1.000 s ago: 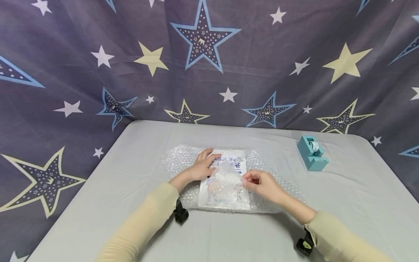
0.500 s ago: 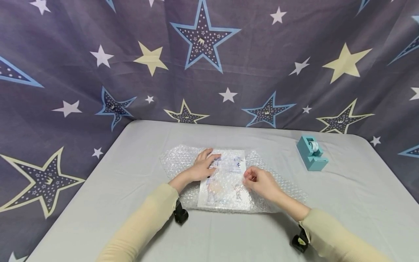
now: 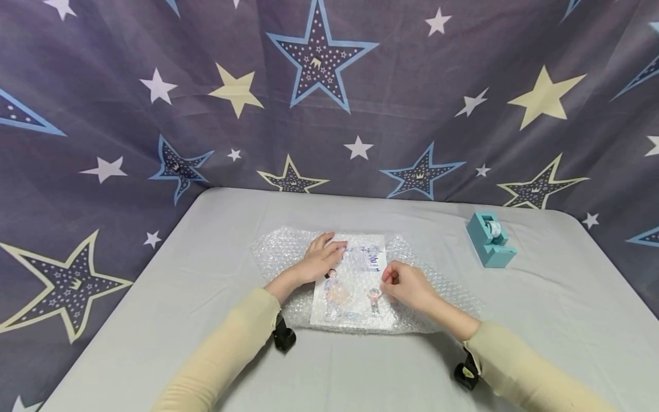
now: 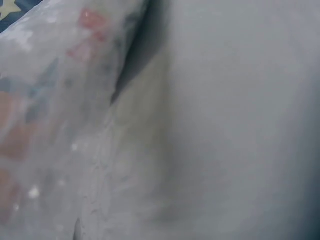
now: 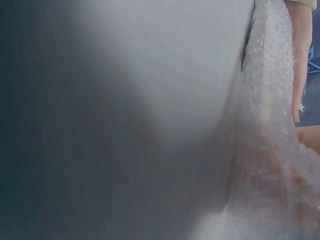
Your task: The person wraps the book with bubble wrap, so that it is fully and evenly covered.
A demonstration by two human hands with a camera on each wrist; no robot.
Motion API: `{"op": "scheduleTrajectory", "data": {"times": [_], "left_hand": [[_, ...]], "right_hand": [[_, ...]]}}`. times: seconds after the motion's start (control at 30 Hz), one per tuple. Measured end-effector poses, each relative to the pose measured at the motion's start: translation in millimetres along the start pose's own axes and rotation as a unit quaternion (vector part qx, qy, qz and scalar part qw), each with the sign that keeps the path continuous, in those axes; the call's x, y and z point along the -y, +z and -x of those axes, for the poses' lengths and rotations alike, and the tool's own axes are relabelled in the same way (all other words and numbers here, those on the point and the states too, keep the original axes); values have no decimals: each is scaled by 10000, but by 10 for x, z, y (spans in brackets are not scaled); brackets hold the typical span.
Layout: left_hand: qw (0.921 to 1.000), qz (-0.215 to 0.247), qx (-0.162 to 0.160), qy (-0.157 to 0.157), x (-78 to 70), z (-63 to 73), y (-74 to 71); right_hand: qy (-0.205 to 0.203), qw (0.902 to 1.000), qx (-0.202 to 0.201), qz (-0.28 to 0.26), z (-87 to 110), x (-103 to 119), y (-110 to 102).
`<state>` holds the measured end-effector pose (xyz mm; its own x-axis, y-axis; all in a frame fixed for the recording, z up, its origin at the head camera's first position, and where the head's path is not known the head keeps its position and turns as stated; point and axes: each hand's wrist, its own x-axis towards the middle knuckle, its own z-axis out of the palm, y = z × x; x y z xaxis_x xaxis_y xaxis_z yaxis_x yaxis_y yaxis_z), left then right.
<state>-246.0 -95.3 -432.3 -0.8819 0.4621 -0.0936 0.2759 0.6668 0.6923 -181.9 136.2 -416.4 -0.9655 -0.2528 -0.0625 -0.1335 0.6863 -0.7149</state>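
Midway along the near part of the table, the left hand (image 3: 318, 263) lies with its fingers spread and loose, gripping nothing, across the upper left edge of a white printed rectangle (image 3: 355, 289), a book or a flat packet, I can't say which. At the opposite edge, the right hand (image 3: 409, 286) has its thumb and fingertips drawn together, pinching the clear bubble wrap (image 3: 280, 249). That wrap reaches out past the rectangle on both sides, and some of it covers the printed face, so the blue lettering and the little figures look hazy and broken by glints. From the left wrist, coloured print shows through the plastic, though much of that view is blurred; from the right wrist, the wrap's bulging edge stands out beside a dim stretch of grey.

Both forearms come in from the near side in cream sleeves (image 3: 221, 349), with a small black camera (image 3: 284, 333) at each cuff. Pale grey cloth covers the table (image 3: 319, 372). Over toward the far right corner, well apart from the hands, sits a teal tape dispenser (image 3: 489, 243) with a whitish roll in it. Behind everything hangs a dark purplish curtain (image 3: 386, 74) scattered with white, yellow and blue-edged stars.
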Motion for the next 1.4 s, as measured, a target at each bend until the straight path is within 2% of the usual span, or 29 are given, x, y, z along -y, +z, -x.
{"op": "scheduleTrajectory", "data": {"times": [0.17,0.6,0.73,0.97,1.1,1.4], "left_hand": [[9996,-236,62,-108,-20,13,-14],[9974,-703,-144,83,-37,26,15],[9930,-1176,-127,73,-79,25,-10],[9787,-2046,-112,121,-147,17,-44],[9722,-2301,-159,403,-164,12,-36],[9630,-2471,-338,1022,-189,28,-21]], "right_hand": [[-9,10000,28,30,-15,9,-7],[76,9996,111,-245,-10,15,-14],[30,9999,88,-123,-15,6,-22],[-133,9998,-72,143,-19,-9,-60],[-160,9997,-82,136,-31,-24,-71],[-281,9994,-117,167,-30,-32,-72]]}}
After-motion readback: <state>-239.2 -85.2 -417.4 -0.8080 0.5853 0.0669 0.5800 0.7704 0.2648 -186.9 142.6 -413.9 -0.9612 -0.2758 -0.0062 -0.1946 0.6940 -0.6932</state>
